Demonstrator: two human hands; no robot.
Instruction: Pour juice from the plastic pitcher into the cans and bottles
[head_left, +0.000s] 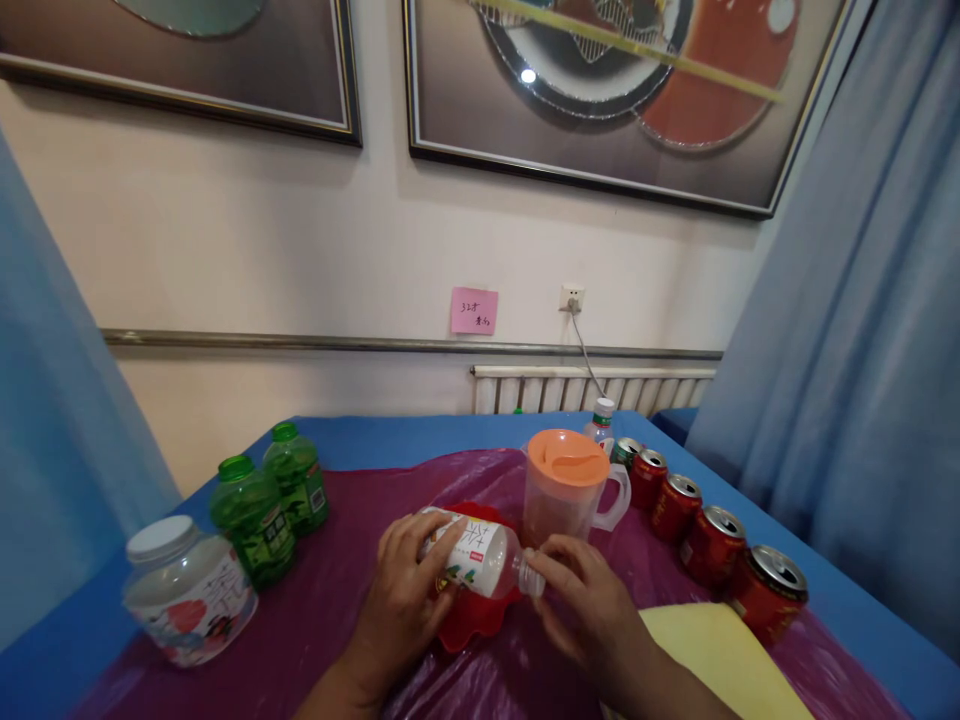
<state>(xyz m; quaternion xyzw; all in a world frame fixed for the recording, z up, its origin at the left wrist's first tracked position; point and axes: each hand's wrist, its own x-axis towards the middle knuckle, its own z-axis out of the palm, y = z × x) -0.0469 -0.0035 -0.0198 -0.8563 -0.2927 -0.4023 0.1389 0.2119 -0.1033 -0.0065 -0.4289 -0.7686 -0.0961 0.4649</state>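
My left hand is wrapped around the body of a clear plastic bottle with a white printed label. The bottle lies nearly level, its neck toward the right. At that neck, the fingers of my right hand are closed on the whitish end; whether this is a cap or the bare mouth I cannot tell. Beneath the bottle is a red scalloped dish, partly hidden by the bottle and my left hand. Just behind my right hand stands a clear pitcher with an orange lid.
On the left stand a white-lidded jar and two green bottles. Several red cans line the right side, near a yellow cloth or sheet. A small white-capped bottle stands behind the pitcher. Purple plastic sheeting covers the blue table.
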